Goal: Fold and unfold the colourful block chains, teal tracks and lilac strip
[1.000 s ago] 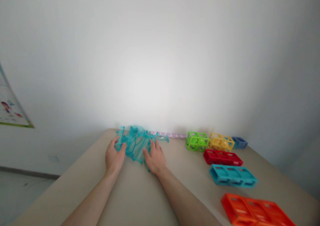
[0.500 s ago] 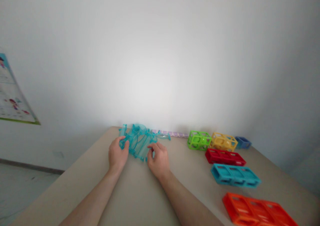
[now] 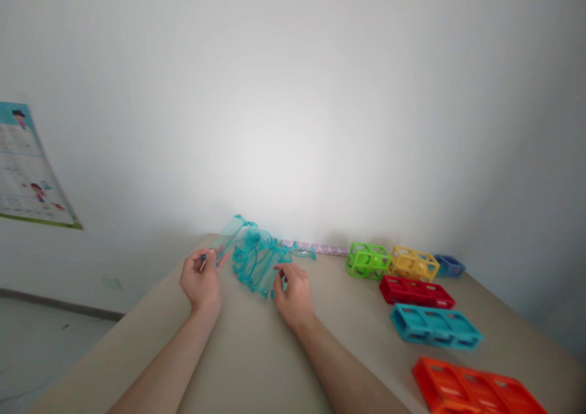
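My left hand (image 3: 201, 283) is closed on one end of a clear teal plastic strip (image 3: 229, 234), a flat piece with darker connectors at its far end. The strip is raised and tilts away to the upper right. Beside it lies a heap of similar clear teal plastic pieces (image 3: 259, 261), some with curved rims. My right hand (image 3: 295, 295) rests at the heap's right side, fingers curled in toward the thumb. A bit of teal shows by its fingertips, but what they grip is unclear.
Open-frame blocks stand on the right of the table (image 3: 242, 365): green (image 3: 368, 260), yellow (image 3: 414, 263), blue (image 3: 450, 266), dark red (image 3: 417, 292), teal (image 3: 436, 325) and orange-red (image 3: 478, 389). A purple patterned strip (image 3: 325, 249) lies along the wall (image 3: 293, 108).
My left hand has drawn back leftward from the heap, lifting a clear teal strip with it. My right hand stays by the heap. The view has shifted slightly.
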The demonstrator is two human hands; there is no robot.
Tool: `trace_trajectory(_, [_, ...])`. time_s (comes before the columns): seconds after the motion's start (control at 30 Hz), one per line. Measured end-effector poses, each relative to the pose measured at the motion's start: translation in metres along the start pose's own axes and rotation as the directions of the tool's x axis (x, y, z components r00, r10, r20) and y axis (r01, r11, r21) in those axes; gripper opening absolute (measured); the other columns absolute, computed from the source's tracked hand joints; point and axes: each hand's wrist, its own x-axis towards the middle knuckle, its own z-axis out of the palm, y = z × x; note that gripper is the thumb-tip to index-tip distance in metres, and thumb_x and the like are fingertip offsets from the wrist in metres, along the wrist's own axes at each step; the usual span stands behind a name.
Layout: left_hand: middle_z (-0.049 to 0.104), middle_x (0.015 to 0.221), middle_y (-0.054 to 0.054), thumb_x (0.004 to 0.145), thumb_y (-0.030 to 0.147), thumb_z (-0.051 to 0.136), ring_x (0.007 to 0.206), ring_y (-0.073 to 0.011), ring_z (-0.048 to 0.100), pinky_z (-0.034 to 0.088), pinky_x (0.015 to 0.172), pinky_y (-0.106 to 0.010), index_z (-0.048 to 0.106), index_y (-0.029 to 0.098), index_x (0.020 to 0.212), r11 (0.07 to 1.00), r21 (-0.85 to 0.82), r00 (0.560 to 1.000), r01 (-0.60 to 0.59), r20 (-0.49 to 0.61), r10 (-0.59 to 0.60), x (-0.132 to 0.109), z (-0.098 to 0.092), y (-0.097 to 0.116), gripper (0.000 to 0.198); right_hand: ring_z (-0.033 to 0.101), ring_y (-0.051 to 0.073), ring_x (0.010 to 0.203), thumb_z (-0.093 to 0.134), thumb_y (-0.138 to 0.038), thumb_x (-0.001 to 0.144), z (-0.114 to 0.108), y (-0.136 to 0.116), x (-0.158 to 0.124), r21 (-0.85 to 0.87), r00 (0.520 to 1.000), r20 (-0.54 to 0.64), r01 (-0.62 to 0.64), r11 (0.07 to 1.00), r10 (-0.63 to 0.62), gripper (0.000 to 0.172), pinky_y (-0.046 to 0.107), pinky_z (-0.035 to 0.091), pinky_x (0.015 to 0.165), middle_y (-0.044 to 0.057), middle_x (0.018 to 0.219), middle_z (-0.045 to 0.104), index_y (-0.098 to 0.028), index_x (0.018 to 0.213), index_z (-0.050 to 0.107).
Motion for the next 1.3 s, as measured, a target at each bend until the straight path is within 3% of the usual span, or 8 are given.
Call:
trace_trajectory(0.1, [0.062, 0.074, 0.003, 0.078, 0.015, 0.061, 0.077, -0.0163, 0.069, 0.059, 0.076, -0.039, 0.053, 0.017, 0.079, 0.915, -0.325, 0.971, 0.239, 0.096, -0.219, -0.002, 0.000, 0.014, 0.009, 0.058, 0.020, 0.091, 0.047, -0.025, 0.087, 0.001, -0.003, -0.002, 0.016, 1.000, -0.026, 0.013, 1.000, -0.012, 0.031, 0.035, 0.044, 0.086, 0.007, 0.094, 0.065, -0.018, 0.116, 0.055])
trace_trajectory(0.2, [0.069, 0.074, -0.002, 0.081, 0.005, 0.055, 0.078, -0.0154, 0.070, 0.060, 0.079, -0.035, 0.056, 0.015, 0.076, 0.605, -0.581, 0.834, 0.544, 0.294, -0.467, 0.001, -0.004, 0.029, 0.011, 0.056, 0.023, 0.100, 0.047, -0.031, 0.090, 0.002, -0.004, -0.001, 0.029, 0.998, -0.060, 0.007, 1.000, -0.005, 0.046, 0.039, 0.045, 0.089, 0.011, 0.108, 0.061, -0.017, 0.132, 0.041])
trace_trajectory(0.3, [0.073, 0.078, -0.007, 0.088, 0.003, 0.046, 0.076, -0.0138, 0.071, 0.061, 0.074, -0.027, 0.061, 0.012, 0.078, 0.443, -0.604, 0.731, 0.663, 0.396, -0.556, 0.004, -0.006, 0.036, 0.020, 0.052, 0.026, 0.110, 0.049, -0.037, 0.090, 0.003, -0.004, 0.000, 0.039, 0.994, -0.107, -0.011, 0.999, 0.015, 0.061, 0.044, 0.043, 0.094, 0.017, 0.127, 0.052, -0.015, 0.142, 0.026])
trace_trajectory(0.57, [0.074, 0.075, -0.007, 0.083, -0.005, 0.046, 0.070, -0.0148, 0.072, 0.061, 0.065, -0.023, 0.064, 0.012, 0.078, 0.419, -0.449, 0.614, 0.789, 0.551, -0.565, -0.018, 0.000, 0.034, 0.025, 0.054, 0.022, 0.106, 0.045, -0.023, 0.084, -0.005, -0.016, -0.007, 0.266, 0.979, 0.044, 0.183, 0.947, -0.201, 0.057, 0.041, 0.044, 0.094, 0.012, 0.125, 0.054, -0.017, 0.139, 0.032])
trace_trajectory(0.7, [0.073, 0.074, -0.005, 0.077, -0.008, 0.049, 0.077, -0.0158, 0.072, 0.061, 0.076, -0.030, 0.059, 0.014, 0.070, 0.450, -0.450, 0.636, 0.772, 0.545, -0.546, -0.018, 0.001, 0.029, 0.025, 0.056, 0.023, 0.096, 0.045, -0.021, 0.081, -0.005, -0.017, -0.008, 0.288, 0.984, 0.059, 0.146, 0.946, -0.170, 0.033, 0.039, 0.045, 0.087, 0.009, 0.098, 0.062, -0.016, 0.113, 0.055])
trace_trajectory(0.97, [0.070, 0.069, -0.003, 0.066, -0.008, 0.065, 0.073, -0.0219, 0.072, 0.061, 0.068, -0.037, 0.048, 0.015, 0.062, 0.532, -0.380, 0.645, 0.757, 0.567, -0.512, -0.019, 0.000, 0.024, 0.029, 0.056, 0.014, 0.066, 0.052, -0.033, 0.085, -0.002, -0.013, -0.001, 0.336, 0.999, 0.026, -0.036, 0.941, 0.029, 0.028, 0.025, 0.045, 0.062, 0.003, 0.081, 0.066, -0.017, 0.108, 0.057])
trace_trajectory(1.1, [0.070, 0.069, -0.002, 0.073, -0.009, 0.057, 0.072, -0.0175, 0.072, 0.062, 0.071, -0.034, 0.050, 0.015, 0.065, 0.475, -0.461, 0.662, 0.749, 0.484, -0.573, -0.014, 0.000, 0.022, 0.026, 0.048, 0.011, 0.050, 0.045, -0.026, 0.086, 0.001, -0.008, 0.000, 0.342, 0.985, -0.026, -0.150, 0.928, 0.169, 0.017, 0.022, 0.038, 0.050, -0.002, 0.061, 0.058, -0.017, 0.083, 0.059])
trace_trajectory(1.3, [0.065, 0.069, 0.000, 0.086, -0.002, 0.047, 0.076, -0.0109, 0.070, 0.061, 0.079, -0.030, 0.046, 0.015, 0.065, 0.440, -0.570, 0.690, 0.694, 0.352, -0.632, 0.010, -0.007, 0.013, 0.027, 0.046, 0.010, 0.045, 0.039, -0.025, 0.086, -0.003, -0.004, 0.003, 0.356, 0.956, -0.060, -0.249, 0.901, 0.288, 0.024, 0.020, 0.034, 0.042, -0.001, 0.061, 0.059, -0.014, 0.087, 0.060])
